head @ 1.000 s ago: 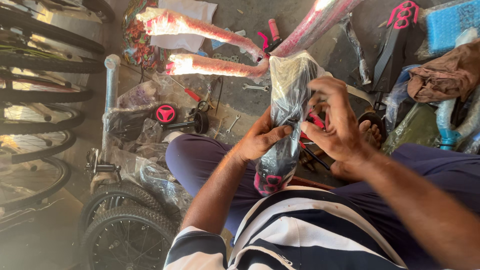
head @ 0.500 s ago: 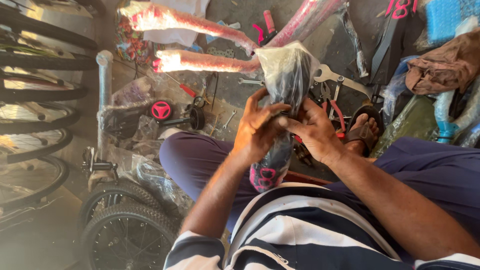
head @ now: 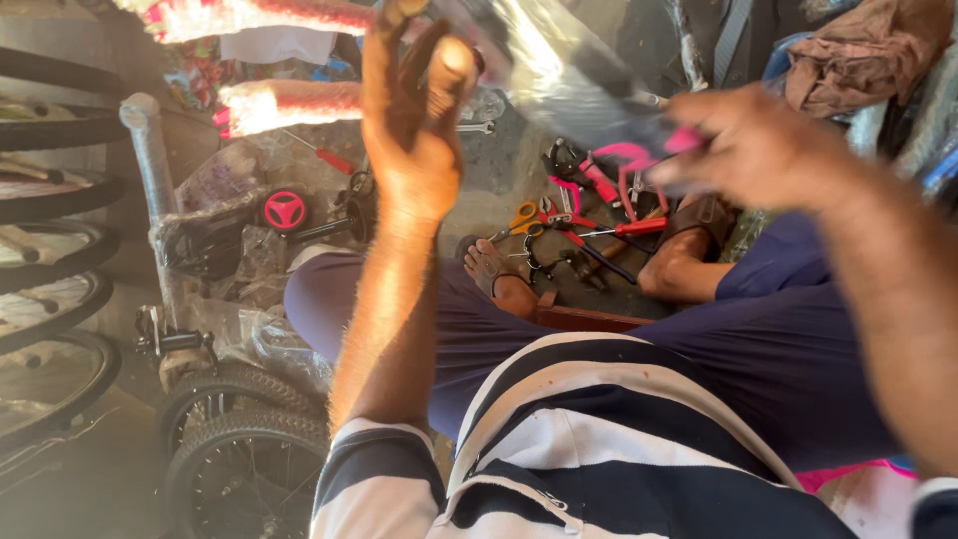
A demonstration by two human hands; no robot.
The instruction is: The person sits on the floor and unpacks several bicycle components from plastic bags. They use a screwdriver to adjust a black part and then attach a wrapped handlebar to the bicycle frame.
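Black rubber down the left side: big bike wheels (head: 60, 260) stacked in a row. Near the bottom, a blue and white striped shirt (head: 599, 439) and dark blue trousers (head: 778, 349), legs folded on the floor (head: 499, 170). Below the wheels, two small knobby tyres (head: 230, 439) close together. Up at the top left, two pink wrapped tubes (head: 284, 102), one above the other, next to a grey metal post (head: 150, 160).

Held up high in the middle, over the knees: clear plastic wrap (head: 569, 70), shiny and blurry, stretched between both hands. Left hand (head: 409, 130) raised, fingers (head: 439, 60) pointing up and close side by side, tips at the left edge of the plastic. Cannot tell if pinching it or only touching. Right hand (head: 758, 150) very blurry, fingers curled tight on the other end of the plastic, with a small pink bit (head: 684, 140) poking out beside them.

In the top right corner, a crumpled brown cloth (head: 848, 50). Left of the knee, a little red toy steering wheel (head: 285, 210). Down on the floor between the feet, orange scissors (head: 524, 218) just beside red-handled pliers (head: 639, 228), with pink curved parts (head: 609, 165) near them.
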